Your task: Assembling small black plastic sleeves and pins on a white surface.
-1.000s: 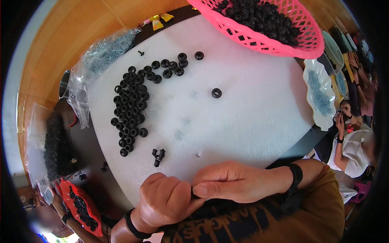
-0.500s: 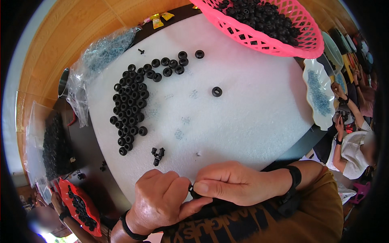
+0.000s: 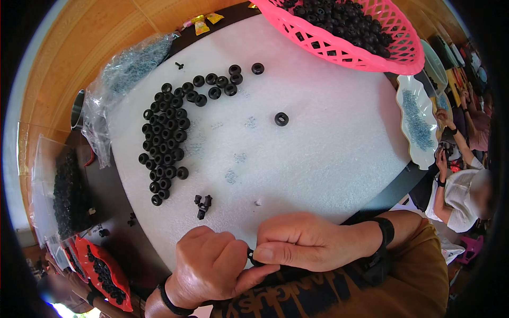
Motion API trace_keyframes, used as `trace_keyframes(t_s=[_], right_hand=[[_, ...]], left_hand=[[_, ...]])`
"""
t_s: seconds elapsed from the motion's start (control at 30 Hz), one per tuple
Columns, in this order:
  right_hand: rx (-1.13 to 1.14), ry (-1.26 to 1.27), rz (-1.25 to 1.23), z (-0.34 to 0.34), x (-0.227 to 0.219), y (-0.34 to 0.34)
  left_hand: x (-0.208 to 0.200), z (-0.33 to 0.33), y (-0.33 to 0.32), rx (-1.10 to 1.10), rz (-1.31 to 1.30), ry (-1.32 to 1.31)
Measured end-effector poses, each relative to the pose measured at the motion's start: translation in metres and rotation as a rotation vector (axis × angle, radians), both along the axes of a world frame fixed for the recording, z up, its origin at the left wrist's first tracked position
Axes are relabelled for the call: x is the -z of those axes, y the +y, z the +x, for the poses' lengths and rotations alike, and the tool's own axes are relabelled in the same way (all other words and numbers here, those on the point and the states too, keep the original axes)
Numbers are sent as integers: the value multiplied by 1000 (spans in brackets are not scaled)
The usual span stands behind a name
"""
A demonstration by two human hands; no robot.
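My left hand (image 3: 212, 262) and my right hand (image 3: 299, 241) meet at the table's near edge, both closed around one small black part (image 3: 252, 257). Only a sliver of it shows between the fingertips, and its exact kind is hidden. Just beyond my left hand, a few small black fittings (image 3: 202, 205) lie together on the white foam sheet (image 3: 328, 153). Farther off, many black rings (image 3: 168, 139) form a curved cluster on the left. A single black ring (image 3: 281, 119) sits apart near the middle.
A pink basket (image 3: 339, 55) of black parts stands at the far right. Beside it are a white scalloped dish (image 3: 403, 114) of clear beads and co-workers. Left are a bag of beads (image 3: 132, 69), a clear bin (image 3: 40, 185) and a red tray (image 3: 90, 265). Wrapped sweets (image 3: 201, 26) lie behind.
The scene has shifted slightly left in the picture. My hands stay together on the small part with hardly any movement. By the red tray, a co-worker's arm has moved.
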State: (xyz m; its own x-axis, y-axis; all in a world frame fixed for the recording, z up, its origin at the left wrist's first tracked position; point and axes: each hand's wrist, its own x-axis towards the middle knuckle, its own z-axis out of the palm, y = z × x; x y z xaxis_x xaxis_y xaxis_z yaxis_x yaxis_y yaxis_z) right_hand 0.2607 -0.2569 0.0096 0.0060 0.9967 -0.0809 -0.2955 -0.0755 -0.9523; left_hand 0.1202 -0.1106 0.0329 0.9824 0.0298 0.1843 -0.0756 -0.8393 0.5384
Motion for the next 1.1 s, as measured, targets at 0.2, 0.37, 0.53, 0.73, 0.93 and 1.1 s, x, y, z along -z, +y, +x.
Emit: trace_keyframes(t_s=[0.2, 0.37, 0.53, 0.73, 0.93, 1.1], right_hand=[[-173, 132, -66, 4, 6, -2], [-171, 191, -98, 2, 6, -2], [-159, 210, -112, 1, 7, -3], [-195, 260, -119, -2, 10, -6], [-207, 423, -280, 0, 6, -6], [-180, 306, -177, 1, 5, -3]], left_hand=[[3, -4, -3, 39, 28, -15], [8, -6, -6, 45, 47, -39], [10, -8, -7, 50, 98, -34], [20, -2, -8, 122, 47, -195], [13, -4, -4, 63, 39, -84], [10, -7, -1, 10, -78, -60]])
